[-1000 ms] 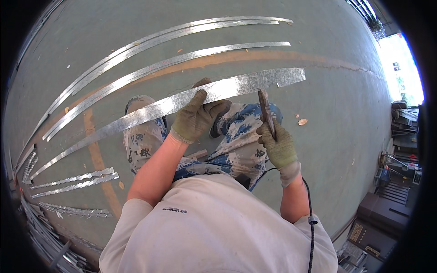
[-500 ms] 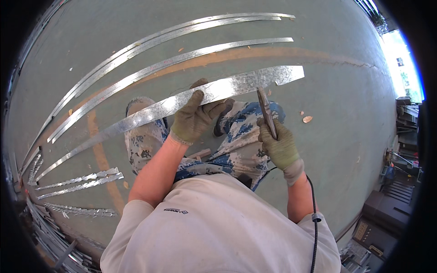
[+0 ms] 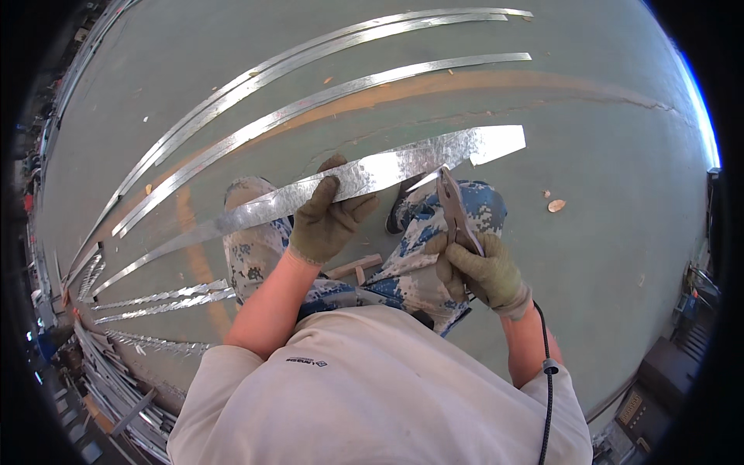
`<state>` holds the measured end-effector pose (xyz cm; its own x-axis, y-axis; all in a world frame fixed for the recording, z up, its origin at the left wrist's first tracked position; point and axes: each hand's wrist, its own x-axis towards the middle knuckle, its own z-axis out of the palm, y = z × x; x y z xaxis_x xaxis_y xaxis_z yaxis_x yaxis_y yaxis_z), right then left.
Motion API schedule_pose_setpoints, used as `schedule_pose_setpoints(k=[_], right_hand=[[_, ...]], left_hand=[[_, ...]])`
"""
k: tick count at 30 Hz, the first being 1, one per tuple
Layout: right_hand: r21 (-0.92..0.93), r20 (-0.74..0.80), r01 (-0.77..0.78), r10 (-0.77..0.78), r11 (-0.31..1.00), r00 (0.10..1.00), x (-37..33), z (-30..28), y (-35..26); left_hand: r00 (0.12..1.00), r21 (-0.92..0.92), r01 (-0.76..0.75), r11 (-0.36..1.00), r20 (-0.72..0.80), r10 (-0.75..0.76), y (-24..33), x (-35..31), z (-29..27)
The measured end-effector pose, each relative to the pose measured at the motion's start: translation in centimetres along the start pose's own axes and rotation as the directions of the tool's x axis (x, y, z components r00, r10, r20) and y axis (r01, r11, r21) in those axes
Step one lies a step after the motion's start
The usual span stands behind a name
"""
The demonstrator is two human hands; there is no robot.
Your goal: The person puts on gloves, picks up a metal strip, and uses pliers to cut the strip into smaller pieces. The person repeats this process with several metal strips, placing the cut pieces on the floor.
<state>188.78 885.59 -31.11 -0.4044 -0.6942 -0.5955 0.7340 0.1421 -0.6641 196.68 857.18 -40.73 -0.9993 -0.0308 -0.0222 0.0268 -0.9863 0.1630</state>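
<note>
A long, shiny sheet-metal strip [image 3: 403, 164] lies aslant across the view above my knees, its wide end at the right. My left hand [image 3: 329, 221], in an olive work glove, grips it near the middle, thumb on the upper face. My gloved right hand [image 3: 487, 271] is closed round the handles of dark metal tin snips [image 3: 453, 205]. Their jaws meet the strip's lower edge, left of a small notch. A thin bright sliver of metal [image 3: 425, 180] sticks out below the edge beside the jaws. The jaws' inner faces cannot be made out.
Several more metal strips [image 3: 325, 91] lie on the grey-green floor [image 3: 604, 271] beyond. Jagged-edged strips [image 3: 167, 301] lie at the left, above a pile of metal lengths [image 3: 116, 387]. Short wooden pieces [image 3: 356, 267] lie between my legs. A black cable [image 3: 549, 403] runs along my right arm.
The snips have come up against the strip's lower edge, left of the notch, and a sliver now shows there. My left hand keeps its hold. The view has shifted slightly.
</note>
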Motion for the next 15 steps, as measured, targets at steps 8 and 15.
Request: schedule_pose_setpoints(k=[8,15], right_hand=[[0.429,0.342,-0.041,-0.120,0.902,0.932,3.1,-2.9,4.0],[0.682,0.514,-0.194,-0.273,0.705,0.814,5.0,-2.1,6.9]], left_hand=[[0.989,0.169,0.006,0.986,-0.149,0.019,0.2,-0.2,-0.6],[0.991,0.204,-0.004,0.979,-0.133,0.032,0.2,-0.2,-1.0]])
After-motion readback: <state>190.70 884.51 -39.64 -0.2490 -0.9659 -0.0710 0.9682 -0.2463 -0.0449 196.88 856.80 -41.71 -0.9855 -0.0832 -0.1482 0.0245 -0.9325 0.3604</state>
